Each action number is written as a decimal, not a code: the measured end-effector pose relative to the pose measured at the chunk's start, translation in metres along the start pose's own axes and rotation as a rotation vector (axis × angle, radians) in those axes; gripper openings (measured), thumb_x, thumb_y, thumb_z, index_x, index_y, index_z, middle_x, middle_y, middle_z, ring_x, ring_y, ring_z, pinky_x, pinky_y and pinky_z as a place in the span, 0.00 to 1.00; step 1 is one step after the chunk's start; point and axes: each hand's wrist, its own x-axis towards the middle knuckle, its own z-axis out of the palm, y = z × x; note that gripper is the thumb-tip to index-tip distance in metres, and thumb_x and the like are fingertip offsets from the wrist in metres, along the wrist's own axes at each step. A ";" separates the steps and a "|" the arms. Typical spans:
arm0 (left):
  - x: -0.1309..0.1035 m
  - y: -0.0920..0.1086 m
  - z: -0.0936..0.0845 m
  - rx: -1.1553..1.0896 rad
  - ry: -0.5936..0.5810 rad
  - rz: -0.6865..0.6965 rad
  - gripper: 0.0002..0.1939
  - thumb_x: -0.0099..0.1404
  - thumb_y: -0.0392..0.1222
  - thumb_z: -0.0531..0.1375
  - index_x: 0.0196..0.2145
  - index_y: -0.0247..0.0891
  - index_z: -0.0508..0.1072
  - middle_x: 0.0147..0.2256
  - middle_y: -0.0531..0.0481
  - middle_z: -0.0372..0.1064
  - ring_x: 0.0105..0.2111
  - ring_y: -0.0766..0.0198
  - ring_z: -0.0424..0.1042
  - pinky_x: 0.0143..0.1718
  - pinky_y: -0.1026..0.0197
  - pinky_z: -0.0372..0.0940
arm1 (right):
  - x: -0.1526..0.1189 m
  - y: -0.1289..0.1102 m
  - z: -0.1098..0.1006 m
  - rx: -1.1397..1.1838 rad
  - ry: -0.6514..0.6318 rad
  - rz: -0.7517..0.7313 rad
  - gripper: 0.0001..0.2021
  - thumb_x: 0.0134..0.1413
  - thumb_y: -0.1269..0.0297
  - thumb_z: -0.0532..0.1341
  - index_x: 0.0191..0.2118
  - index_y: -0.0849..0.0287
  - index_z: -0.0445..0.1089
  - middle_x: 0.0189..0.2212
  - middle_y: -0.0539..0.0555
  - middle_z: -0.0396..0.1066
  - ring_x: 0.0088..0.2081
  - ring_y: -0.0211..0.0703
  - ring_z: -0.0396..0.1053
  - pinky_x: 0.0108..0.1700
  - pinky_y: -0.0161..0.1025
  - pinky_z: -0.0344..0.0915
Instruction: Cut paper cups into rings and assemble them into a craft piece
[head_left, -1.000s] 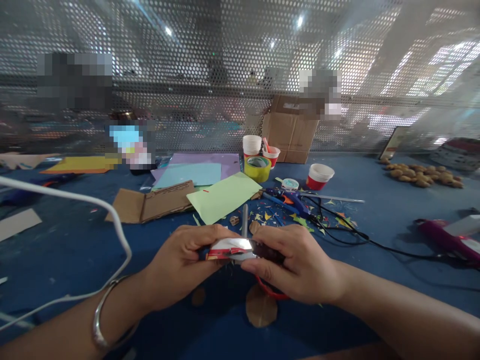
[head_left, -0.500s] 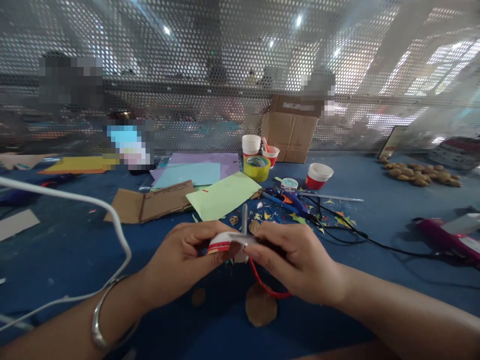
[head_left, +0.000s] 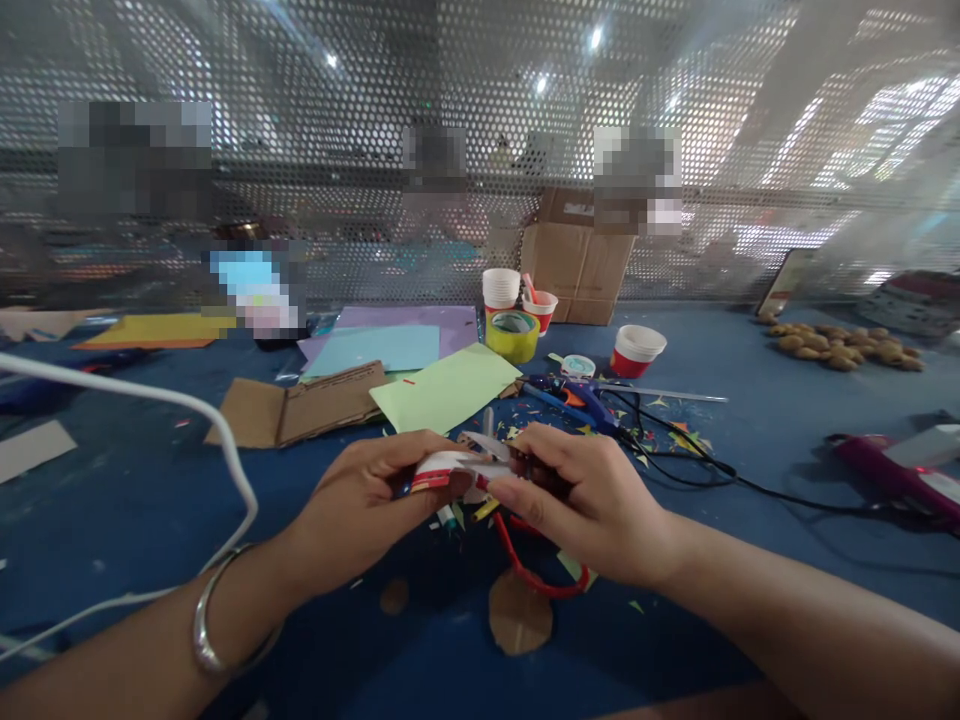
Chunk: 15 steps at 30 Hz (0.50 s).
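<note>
My left hand (head_left: 360, 515) is closed on a white and red paper cup (head_left: 435, 468), pinched between thumb and fingers. Only part of the cup shows, and it seems to be cut. In my right hand (head_left: 600, 510) is a pair of scissors with red handles (head_left: 555, 592); the hand grips them up near the blades, and the handle loops hang below. The blades lie against the edge of the cup. A round cardboard disc (head_left: 520, 615) lies on the blue table beneath the scissors, and a smaller brown disc (head_left: 394, 597) is to its left.
Behind my hands lie green paper (head_left: 450, 390), folded cardboard (head_left: 330, 405) and a blue glue gun (head_left: 596, 408) among paper scraps. Yellow tape (head_left: 511, 343), a red and white cup (head_left: 636, 352) and a cardboard box (head_left: 577, 265) stand farther back. A white cable (head_left: 225, 430) runs at left.
The scissor blades have spread apart at the cup, and a strip of the cup's edge now sticks up. The red handles show more fully below my right hand.
</note>
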 end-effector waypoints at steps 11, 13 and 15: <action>-0.004 0.004 0.008 -0.134 -0.054 -0.164 0.16 0.68 0.54 0.66 0.46 0.41 0.76 0.38 0.48 0.80 0.38 0.56 0.78 0.38 0.60 0.70 | 0.003 0.002 0.009 0.010 0.013 0.080 0.12 0.63 0.56 0.68 0.35 0.59 0.71 0.25 0.45 0.66 0.26 0.34 0.60 0.29 0.33 0.54; -0.004 0.003 0.009 -0.185 -0.088 -0.222 0.16 0.67 0.52 0.67 0.47 0.41 0.75 0.35 0.51 0.79 0.35 0.58 0.77 0.36 0.61 0.69 | 0.003 0.003 0.011 -0.006 0.024 0.066 0.09 0.63 0.60 0.66 0.34 0.58 0.71 0.26 0.46 0.68 0.27 0.34 0.62 0.30 0.33 0.55; -0.004 0.003 0.010 -0.266 -0.145 -0.255 0.19 0.65 0.50 0.68 0.51 0.41 0.73 0.36 0.51 0.78 0.36 0.59 0.76 0.37 0.61 0.69 | 0.003 0.004 0.013 -0.021 0.029 0.061 0.08 0.62 0.63 0.65 0.32 0.59 0.70 0.26 0.46 0.68 0.27 0.35 0.63 0.30 0.33 0.56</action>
